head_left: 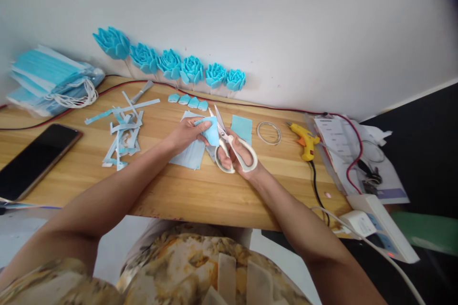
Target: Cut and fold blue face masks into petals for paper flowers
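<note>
My left hand [191,132] pinches a small blue fabric piece [211,129] between thumb and fingers. In my right hand [236,152] is a pair of scissors [246,156] with white handles, its blades parted beside the right edge of the piece. Whether the blades touch the fabric I cannot tell. Beneath my left hand lie pale blue fabric sheets [188,156], partly covered. A blue square [242,127] rests just beyond my right hand. Several small folded blue petals [188,101] sit in a row behind my hands.
Blue fabric flowers [170,63] on stems line the wall. Cut strips [123,133], a stack of face masks [53,76] and a phone [37,159] are to the left. A wire coil [269,133], yellow glue gun [304,140] and power strip [384,228] stand right.
</note>
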`<state>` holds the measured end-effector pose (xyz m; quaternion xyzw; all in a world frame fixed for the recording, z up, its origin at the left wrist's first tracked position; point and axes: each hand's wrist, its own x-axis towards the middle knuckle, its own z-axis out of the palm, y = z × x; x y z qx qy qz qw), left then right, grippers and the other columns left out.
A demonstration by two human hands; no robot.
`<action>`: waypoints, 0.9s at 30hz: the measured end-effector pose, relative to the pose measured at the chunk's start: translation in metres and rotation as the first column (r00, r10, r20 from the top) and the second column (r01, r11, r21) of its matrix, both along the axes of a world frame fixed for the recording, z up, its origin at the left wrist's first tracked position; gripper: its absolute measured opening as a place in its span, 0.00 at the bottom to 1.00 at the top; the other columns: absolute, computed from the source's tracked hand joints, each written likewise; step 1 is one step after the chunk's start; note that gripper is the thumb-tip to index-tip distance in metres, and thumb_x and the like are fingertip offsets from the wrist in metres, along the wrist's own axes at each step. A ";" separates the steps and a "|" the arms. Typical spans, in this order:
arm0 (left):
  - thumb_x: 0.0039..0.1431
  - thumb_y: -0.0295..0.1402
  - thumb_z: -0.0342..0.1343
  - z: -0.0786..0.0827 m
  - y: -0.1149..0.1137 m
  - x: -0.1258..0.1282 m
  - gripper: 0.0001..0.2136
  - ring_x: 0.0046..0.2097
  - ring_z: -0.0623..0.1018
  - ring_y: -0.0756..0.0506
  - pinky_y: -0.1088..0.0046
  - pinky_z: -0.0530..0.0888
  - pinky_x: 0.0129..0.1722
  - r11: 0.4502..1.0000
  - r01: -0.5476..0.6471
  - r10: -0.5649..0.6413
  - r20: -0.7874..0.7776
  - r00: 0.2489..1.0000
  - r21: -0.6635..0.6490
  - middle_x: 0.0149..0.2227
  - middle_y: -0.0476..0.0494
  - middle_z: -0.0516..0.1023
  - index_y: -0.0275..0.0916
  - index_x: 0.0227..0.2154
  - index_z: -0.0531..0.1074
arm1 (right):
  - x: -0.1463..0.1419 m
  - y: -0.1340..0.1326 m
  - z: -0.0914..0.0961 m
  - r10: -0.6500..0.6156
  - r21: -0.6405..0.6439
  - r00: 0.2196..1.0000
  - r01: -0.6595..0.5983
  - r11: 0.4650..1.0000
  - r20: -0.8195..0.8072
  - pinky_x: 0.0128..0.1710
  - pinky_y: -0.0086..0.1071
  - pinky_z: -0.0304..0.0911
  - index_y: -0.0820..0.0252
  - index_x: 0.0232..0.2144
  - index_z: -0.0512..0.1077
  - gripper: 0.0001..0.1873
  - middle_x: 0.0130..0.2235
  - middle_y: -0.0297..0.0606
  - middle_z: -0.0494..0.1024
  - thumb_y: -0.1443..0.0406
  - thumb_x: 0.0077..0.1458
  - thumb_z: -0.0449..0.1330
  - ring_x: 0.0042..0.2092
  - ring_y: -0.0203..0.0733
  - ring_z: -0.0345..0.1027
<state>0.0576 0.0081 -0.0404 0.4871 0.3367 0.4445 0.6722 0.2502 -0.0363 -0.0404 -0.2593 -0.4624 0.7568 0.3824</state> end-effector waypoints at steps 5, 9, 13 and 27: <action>0.48 0.50 0.70 0.000 0.001 -0.001 0.22 0.28 0.78 0.49 0.76 0.78 0.27 1.000 0.016 -0.016 -0.010 1.000 0.007 0.28 0.41 0.81 0.32 0.28 0.79 | 0.000 0.000 0.001 -0.003 -0.003 1.000 0.003 1.000 -0.011 0.14 0.23 0.52 0.57 0.50 0.67 0.31 0.23 0.27 0.69 0.41 0.55 0.61 0.18 0.28 0.52; 0.48 0.50 0.70 -0.002 0.003 -0.003 0.21 0.27 0.78 0.49 0.76 0.78 0.27 1.000 0.003 -0.002 -0.014 1.000 0.029 0.27 0.42 0.80 0.32 0.28 0.78 | 0.002 0.001 0.002 -0.011 0.013 1.000 0.011 1.000 0.012 0.13 0.22 0.49 0.56 0.52 0.67 0.33 0.23 0.25 0.68 0.42 0.54 0.63 0.17 0.27 0.50; 0.45 0.51 0.71 -0.004 0.005 -0.005 0.23 0.25 0.78 0.49 0.76 0.77 0.25 0.999 -0.037 0.038 -0.039 0.999 0.020 0.24 0.44 0.79 0.33 0.27 0.77 | 0.005 0.002 0.003 -0.023 0.050 1.000 0.022 0.999 0.018 0.14 0.23 0.48 0.54 0.58 0.63 0.38 0.23 0.25 0.68 0.42 0.53 0.63 0.17 0.27 0.49; 0.52 0.39 0.67 -0.005 0.011 -0.008 0.11 0.23 0.72 0.52 0.77 0.70 0.22 0.968 -0.250 0.249 -0.051 0.967 -0.022 0.23 0.50 0.74 0.37 0.27 0.74 | 0.037 0.026 0.027 -0.590 0.617 0.509 0.138 0.775 0.627 0.37 0.34 0.64 0.55 0.61 0.61 0.37 0.38 0.36 0.78 0.54 0.53 0.66 0.36 0.41 0.71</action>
